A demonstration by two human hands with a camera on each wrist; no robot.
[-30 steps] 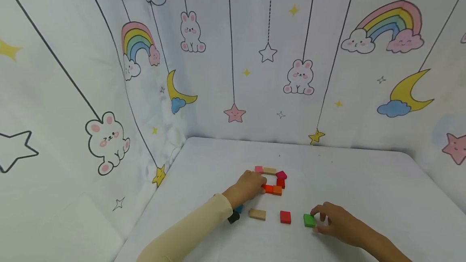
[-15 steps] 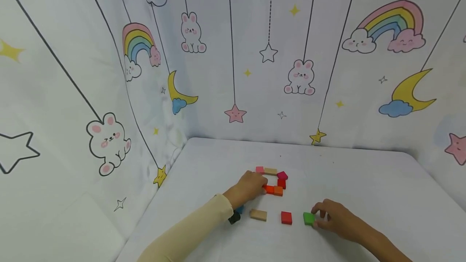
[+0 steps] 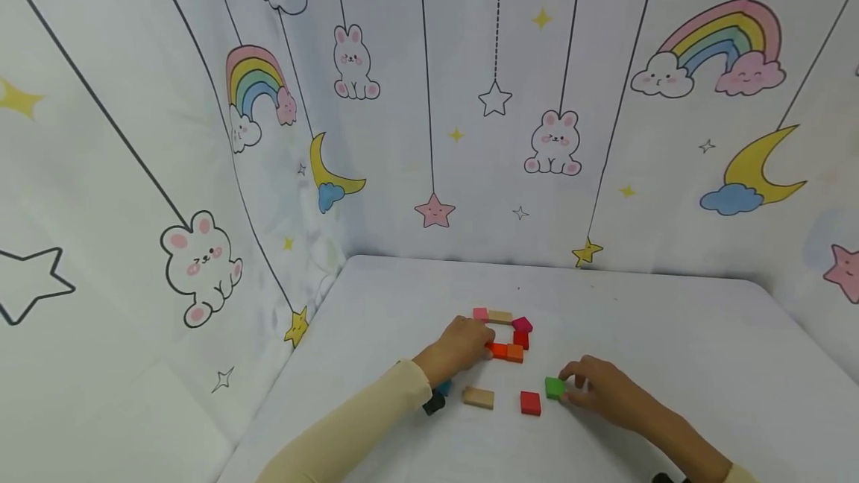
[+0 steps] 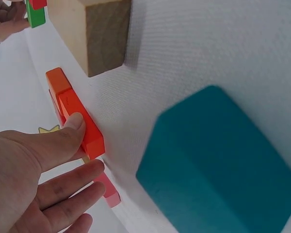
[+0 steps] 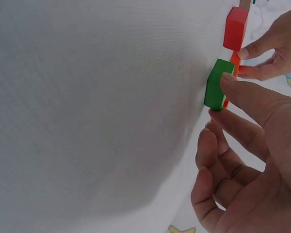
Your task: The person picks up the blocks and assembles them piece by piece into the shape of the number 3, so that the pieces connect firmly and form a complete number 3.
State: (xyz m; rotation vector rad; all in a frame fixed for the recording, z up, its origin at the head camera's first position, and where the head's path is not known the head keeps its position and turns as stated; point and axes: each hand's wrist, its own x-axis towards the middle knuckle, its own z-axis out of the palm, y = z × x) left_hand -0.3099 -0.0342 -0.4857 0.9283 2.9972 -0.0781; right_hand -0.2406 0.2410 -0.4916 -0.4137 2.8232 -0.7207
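Observation:
In the head view my left hand (image 3: 458, 349) is at the left end of the front row of blocks. Its thumb and index finger pinch an orange-red block (image 4: 81, 122), which lies end to end with an orange block (image 3: 514, 352). My right hand (image 3: 604, 390) pinches a green block (image 3: 555, 387) between thumb and index finger, its other fingers curled below in the right wrist view. A red block (image 3: 530, 403) lies just left of the green one. Behind the orange pair, a red block (image 3: 520, 339), a crimson pentagonal block (image 3: 522, 325), a wooden block (image 3: 499, 317) and a pink block (image 3: 480, 314) form a bend.
Left of the near red block lies another wooden block (image 3: 479, 397). A teal block (image 4: 218, 165) and a black block (image 3: 434, 402) sit by the left sleeve (image 3: 356, 416), partly hidden. The white table (image 3: 671, 341) meets a printed cloth wall (image 3: 483, 155).
My right hand has carried the green block away from me and left, nearer the red block. The left hand stays at the orange-red block.

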